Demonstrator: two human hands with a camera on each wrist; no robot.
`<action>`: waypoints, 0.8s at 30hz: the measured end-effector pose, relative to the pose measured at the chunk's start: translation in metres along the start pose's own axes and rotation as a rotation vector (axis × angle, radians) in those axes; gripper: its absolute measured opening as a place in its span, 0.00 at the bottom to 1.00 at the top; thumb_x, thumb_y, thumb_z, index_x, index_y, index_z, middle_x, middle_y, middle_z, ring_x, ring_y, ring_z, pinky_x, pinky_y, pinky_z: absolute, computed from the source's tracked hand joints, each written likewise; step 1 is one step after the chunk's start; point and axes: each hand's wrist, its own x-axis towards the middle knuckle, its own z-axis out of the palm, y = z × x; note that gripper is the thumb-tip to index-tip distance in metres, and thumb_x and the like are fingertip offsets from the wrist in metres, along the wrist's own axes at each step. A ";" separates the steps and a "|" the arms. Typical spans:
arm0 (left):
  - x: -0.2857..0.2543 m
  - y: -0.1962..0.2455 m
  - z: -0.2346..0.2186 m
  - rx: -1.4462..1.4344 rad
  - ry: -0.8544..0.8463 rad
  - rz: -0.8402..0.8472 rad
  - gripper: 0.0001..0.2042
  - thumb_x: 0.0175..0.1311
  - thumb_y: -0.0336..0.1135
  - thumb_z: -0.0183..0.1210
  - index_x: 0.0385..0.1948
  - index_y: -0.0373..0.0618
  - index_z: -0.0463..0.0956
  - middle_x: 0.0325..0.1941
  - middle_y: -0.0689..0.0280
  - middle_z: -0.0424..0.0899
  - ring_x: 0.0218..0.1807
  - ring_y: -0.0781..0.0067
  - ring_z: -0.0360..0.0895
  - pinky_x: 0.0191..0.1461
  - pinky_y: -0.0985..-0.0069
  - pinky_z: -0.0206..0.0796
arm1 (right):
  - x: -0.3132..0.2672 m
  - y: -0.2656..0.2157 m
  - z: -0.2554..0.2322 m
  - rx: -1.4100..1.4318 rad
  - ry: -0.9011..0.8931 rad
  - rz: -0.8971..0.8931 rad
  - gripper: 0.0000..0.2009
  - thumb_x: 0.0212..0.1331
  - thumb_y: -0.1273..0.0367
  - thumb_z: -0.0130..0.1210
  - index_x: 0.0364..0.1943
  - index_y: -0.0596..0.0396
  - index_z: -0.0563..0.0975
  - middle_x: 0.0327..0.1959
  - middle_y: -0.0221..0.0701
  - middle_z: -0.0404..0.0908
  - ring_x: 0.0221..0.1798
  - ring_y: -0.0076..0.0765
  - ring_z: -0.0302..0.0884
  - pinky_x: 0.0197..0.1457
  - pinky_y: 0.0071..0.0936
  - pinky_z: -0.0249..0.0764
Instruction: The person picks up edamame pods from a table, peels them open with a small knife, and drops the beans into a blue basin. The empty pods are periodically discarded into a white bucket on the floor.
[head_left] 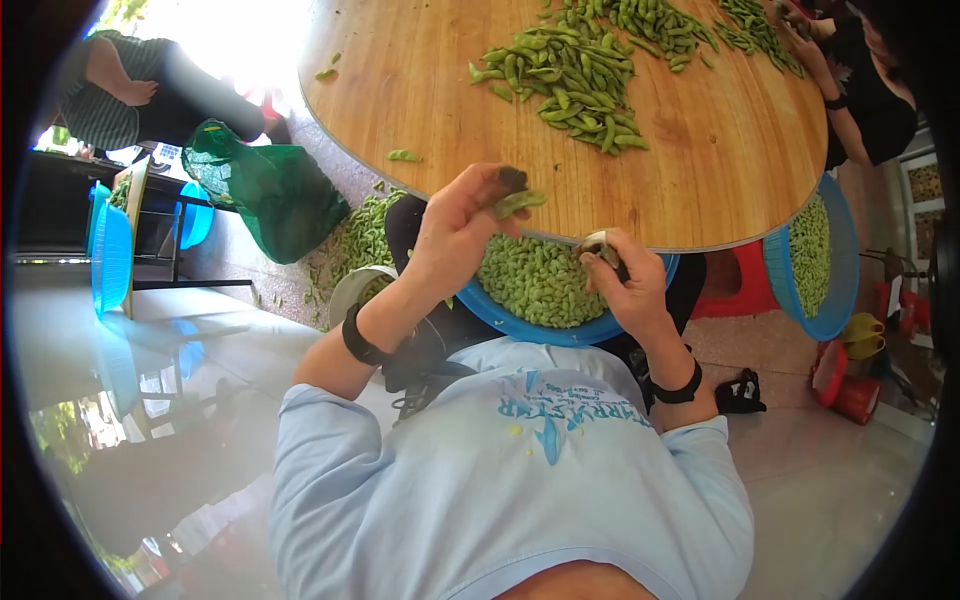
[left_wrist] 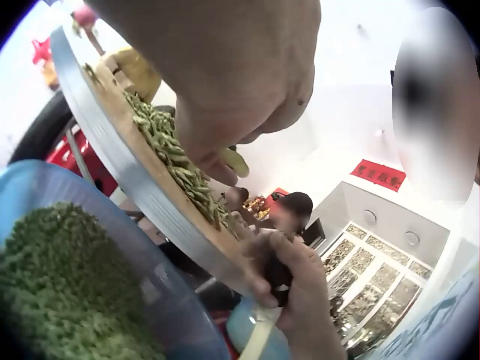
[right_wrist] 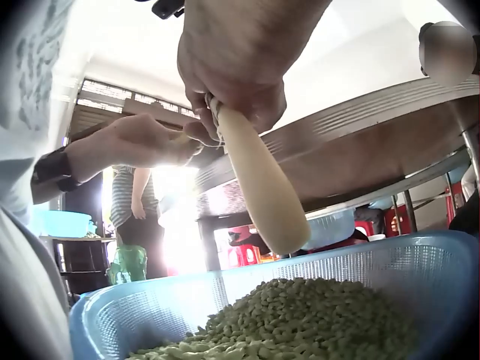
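Note:
My left hand [head_left: 450, 232] pinches a green bean pod [head_left: 520, 204] between thumb and fingertips, just over the near edge of the round wooden table [head_left: 700, 180]. To its right, my right hand [head_left: 635, 278] grips a tool whose pale, club-shaped handle [right_wrist: 266, 184] points down in the right wrist view. The fingers hide the tool's working end, so I cannot tell its kind. Below both hands stands a blue basket [right_wrist: 187, 292], holding a heap of shelled green beans [head_left: 535, 282].
Piles of bean pods [head_left: 580, 85] lie across the table. A second blue basket [head_left: 845, 270] with beans and a red stool [head_left: 735, 285] are at the right. Leftward are a green mesh bag [head_left: 270, 195] and pods on the floor [head_left: 365, 235]. Other people are at both sides.

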 end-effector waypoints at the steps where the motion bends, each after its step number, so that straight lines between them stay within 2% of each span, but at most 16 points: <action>1: -0.006 0.005 -0.006 0.105 -0.007 -0.027 0.17 0.55 0.16 0.44 0.47 0.34 0.71 0.46 0.58 0.79 0.45 0.63 0.77 0.44 0.76 0.68 | -0.001 0.001 0.000 0.005 0.005 -0.004 0.07 0.54 0.77 0.59 0.36 0.61 0.75 0.21 0.30 0.71 0.19 0.22 0.69 0.23 0.20 0.65; 3: -0.019 0.024 -0.038 0.961 -0.066 0.216 0.16 0.49 0.16 0.48 0.41 0.36 0.74 0.43 0.56 0.79 0.44 0.58 0.76 0.44 0.72 0.67 | 0.001 0.002 -0.004 0.126 0.113 -0.021 0.06 0.59 0.76 0.55 0.40 0.60 0.75 0.20 0.27 0.72 0.17 0.16 0.65 0.20 0.16 0.62; 4: -0.018 0.034 -0.048 0.973 -0.072 0.232 0.16 0.49 0.16 0.48 0.41 0.36 0.74 0.43 0.56 0.79 0.44 0.58 0.76 0.44 0.72 0.67 | 0.005 0.000 -0.009 0.129 0.125 -0.037 0.06 0.59 0.76 0.55 0.40 0.60 0.75 0.20 0.27 0.72 0.17 0.16 0.65 0.20 0.16 0.62; 6: -0.017 0.047 -0.060 1.684 0.147 0.522 0.13 0.45 0.19 0.52 0.34 0.38 0.77 0.37 0.57 0.78 0.43 0.53 0.74 0.43 0.67 0.68 | 0.008 -0.005 -0.020 0.411 0.151 0.196 0.08 0.63 0.72 0.52 0.43 0.60 0.75 0.21 0.26 0.73 0.17 0.14 0.63 0.18 0.13 0.58; 7: -0.014 0.048 -0.059 1.690 0.154 0.522 0.13 0.45 0.19 0.52 0.34 0.38 0.77 0.37 0.57 0.78 0.43 0.53 0.74 0.43 0.67 0.68 | 0.010 0.004 -0.023 0.412 0.128 0.161 0.11 0.66 0.68 0.49 0.47 0.60 0.74 0.23 0.26 0.73 0.17 0.13 0.62 0.18 0.12 0.56; 9: 0.016 0.052 -0.051 1.389 0.089 0.608 0.14 0.46 0.19 0.53 0.36 0.40 0.77 0.37 0.57 0.77 0.45 0.55 0.73 0.45 0.64 0.67 | 0.014 0.001 -0.020 0.442 0.136 0.170 0.12 0.66 0.68 0.48 0.49 0.60 0.73 0.23 0.26 0.73 0.17 0.13 0.62 0.18 0.12 0.56; 11: 0.049 0.043 -0.034 1.225 0.003 0.594 0.12 0.49 0.21 0.52 0.36 0.40 0.76 0.36 0.56 0.76 0.44 0.52 0.73 0.46 0.60 0.67 | 0.018 -0.002 -0.020 0.456 0.106 0.197 0.15 0.68 0.67 0.45 0.53 0.60 0.70 0.25 0.26 0.71 0.19 0.13 0.62 0.20 0.12 0.58; 13: 0.090 0.026 -0.023 1.280 0.044 0.405 0.11 0.56 0.22 0.48 0.39 0.39 0.75 0.39 0.52 0.75 0.47 0.48 0.72 0.49 0.60 0.65 | 0.018 -0.002 -0.021 0.418 0.102 0.201 0.15 0.68 0.67 0.44 0.53 0.60 0.70 0.24 0.26 0.71 0.19 0.13 0.61 0.20 0.12 0.58; 14: 0.108 0.016 -0.025 1.274 0.052 0.410 0.11 0.56 0.22 0.48 0.39 0.39 0.75 0.39 0.52 0.75 0.47 0.48 0.72 0.49 0.60 0.65 | 0.018 -0.002 -0.022 0.393 0.098 0.215 0.15 0.68 0.67 0.44 0.54 0.60 0.70 0.24 0.25 0.70 0.19 0.12 0.61 0.20 0.12 0.58; 16: 0.137 -0.003 -0.031 1.426 0.103 0.269 0.11 0.57 0.24 0.47 0.41 0.40 0.75 0.39 0.51 0.74 0.47 0.48 0.73 0.49 0.58 0.66 | 0.017 -0.001 -0.021 0.425 0.108 0.213 0.15 0.68 0.66 0.44 0.54 0.61 0.69 0.24 0.25 0.70 0.19 0.12 0.61 0.20 0.12 0.58; 20: 0.147 -0.012 -0.044 1.353 0.074 0.335 0.11 0.57 0.26 0.50 0.41 0.40 0.75 0.41 0.50 0.73 0.46 0.47 0.73 0.50 0.58 0.66 | 0.017 0.002 -0.021 0.380 0.118 0.187 0.16 0.68 0.67 0.44 0.56 0.61 0.69 0.23 0.25 0.70 0.19 0.12 0.61 0.20 0.12 0.58; 22: 0.132 -0.012 -0.044 1.316 0.118 0.491 0.09 0.56 0.27 0.51 0.38 0.38 0.75 0.39 0.48 0.75 0.45 0.44 0.74 0.49 0.57 0.67 | 0.015 0.002 -0.019 0.391 0.130 0.188 0.17 0.68 0.67 0.44 0.57 0.60 0.68 0.23 0.25 0.70 0.18 0.12 0.61 0.20 0.12 0.58; 23: 0.123 -0.011 -0.040 1.317 0.106 0.492 0.09 0.56 0.27 0.51 0.38 0.38 0.75 0.39 0.48 0.75 0.45 0.44 0.74 0.49 0.57 0.67 | 0.016 -0.002 -0.019 0.378 0.113 0.196 0.17 0.68 0.67 0.44 0.58 0.60 0.68 0.23 0.26 0.70 0.18 0.13 0.61 0.19 0.13 0.58; 24: 0.115 -0.007 -0.034 1.120 0.068 0.353 0.09 0.58 0.28 0.51 0.38 0.36 0.75 0.36 0.51 0.77 0.40 0.50 0.76 0.45 0.61 0.69 | 0.017 -0.004 -0.019 0.363 0.099 0.199 0.18 0.68 0.67 0.44 0.58 0.60 0.67 0.24 0.26 0.71 0.18 0.13 0.61 0.19 0.13 0.58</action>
